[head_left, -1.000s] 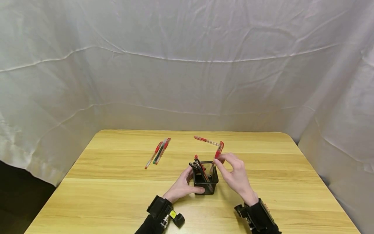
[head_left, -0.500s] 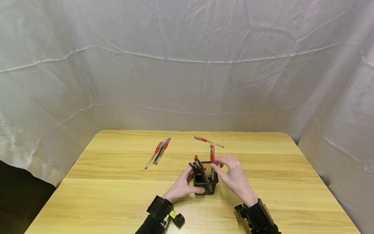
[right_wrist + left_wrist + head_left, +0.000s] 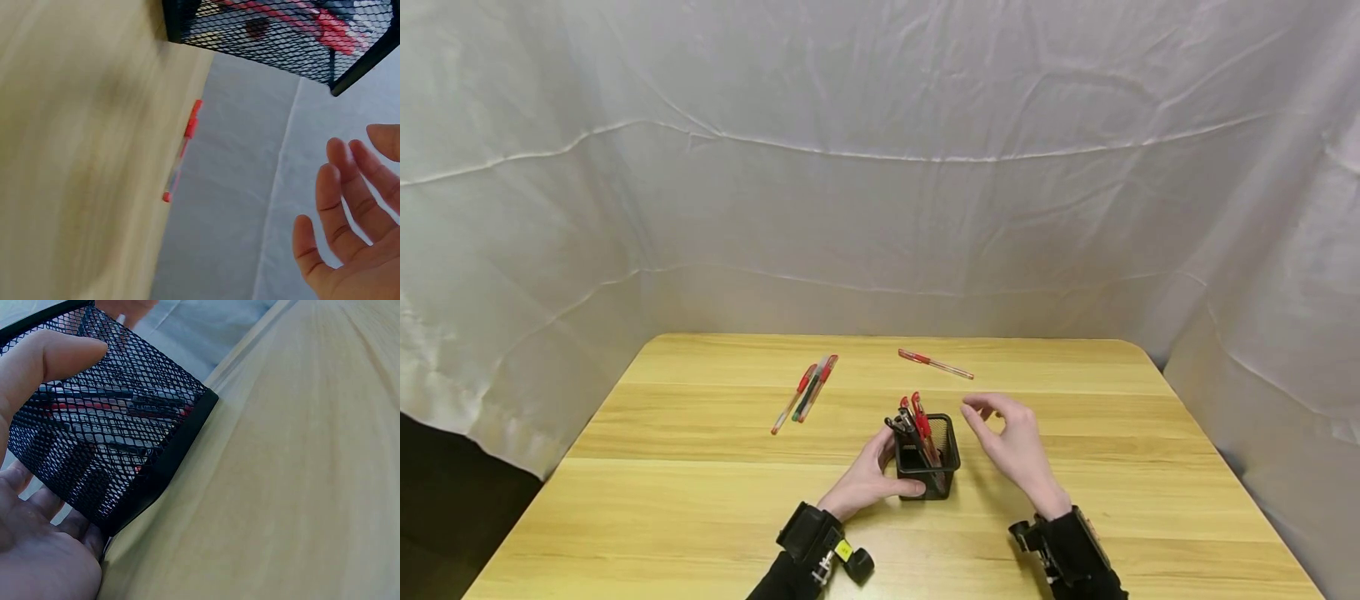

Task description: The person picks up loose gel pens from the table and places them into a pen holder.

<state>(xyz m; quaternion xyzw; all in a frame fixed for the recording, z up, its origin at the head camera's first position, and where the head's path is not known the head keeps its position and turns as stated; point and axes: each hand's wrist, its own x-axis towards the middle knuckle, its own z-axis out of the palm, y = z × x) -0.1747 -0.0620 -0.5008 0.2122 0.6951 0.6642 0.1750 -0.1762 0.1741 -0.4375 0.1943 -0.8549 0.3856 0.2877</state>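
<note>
- Half a second ago the right hand (image 3: 1013,446) pinched a red pen (image 3: 922,421) upright at the right side of the cup; now that pen leans left inside the cup, against the other pens, and the hand is off it.
- The mesh pen cup (image 3: 942,486) stands upright on the worktop (image 3: 700,508), in the same place as in the earlier frame.
- The right forearm reaches in from the near edge; its hand hovers just right of the cup, apart from it.
- The right hand has let go: fingers relaxed and gently curved, thumb apart from them in the right wrist view, nothing held.
- The left hand (image 3: 865,482) grasps the cup from the left, thumb across the near wall and fingers around the other side.
- Another red-capped pen (image 3: 936,364) lies beyond the cup, near the far edge.
- Three pens (image 3: 809,395) lie close together on the left, unmoved, two red-capped and a dark one between.
</note>
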